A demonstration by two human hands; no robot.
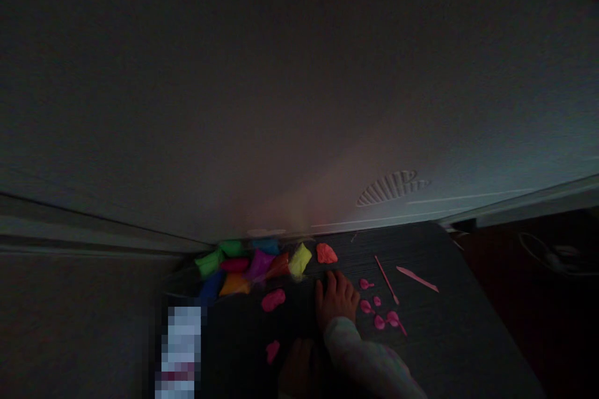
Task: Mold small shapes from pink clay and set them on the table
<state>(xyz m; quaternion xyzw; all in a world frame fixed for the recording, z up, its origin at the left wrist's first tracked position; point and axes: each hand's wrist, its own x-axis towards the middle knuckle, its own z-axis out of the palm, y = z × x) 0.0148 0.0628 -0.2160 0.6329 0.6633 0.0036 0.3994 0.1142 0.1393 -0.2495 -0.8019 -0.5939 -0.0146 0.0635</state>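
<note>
Small flat pink clay discs (379, 322): on the dark table (453, 349), close by the right hand (337, 300); a sideways brush could crumple them
Right hand: palm down, fingers slightly spread, pinching nothing visible
Left hand (298, 363): shadowed; grip cannot be told; dimness could let it knock the ragged pink clay lump (272, 351)

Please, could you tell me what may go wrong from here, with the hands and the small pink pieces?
The right hand lies close beside the small pink pieces, so a slip sideways might squash or drag one.

Two of those pieces lie very close together, so they could stick to each other if they are soft.

The left hand is in deep shadow near a pink lump, so it might brush the lump by accident.
</note>
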